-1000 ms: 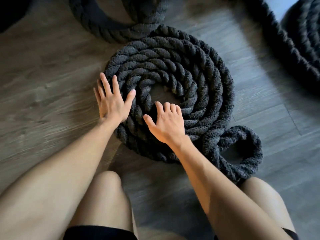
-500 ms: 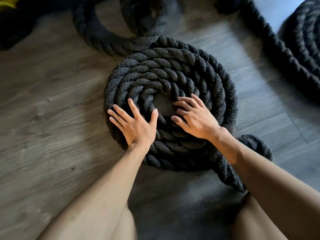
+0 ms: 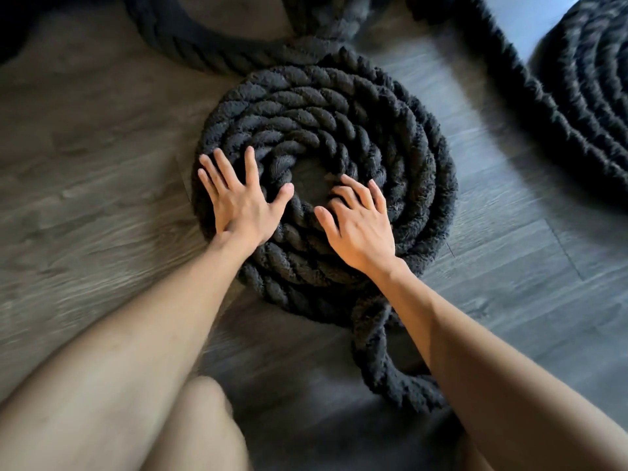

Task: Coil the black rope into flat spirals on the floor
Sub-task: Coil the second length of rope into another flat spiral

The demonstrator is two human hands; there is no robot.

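Black rope lies as a flat spiral on the wood floor, several turns round a small open centre where the floor shows through. Left hand lies flat on the near-left turns, fingers spread wide and straight, thumb reaching toward the centre hole, holding nothing. Right hand sits on the near-right turns, fingers bent with tips digging into the inner turns at the hole's edge; looks more like pressing and dragging than a grip, nothing closed round the rope. A loose tail runs off the near side of the spiral under the right forearm, and more rope leads away at the top. A second spiral sits at far right, well apart. Step in hand is probably tightening and flattening the spiral. To do it well: keep both palms low and press down so turns do not ride up over each other, rotate the whole disc evenly, close the centre gap, feed the tail in snug against the outer turn. Risk is an inner turn popping up or the outer turn slackening.
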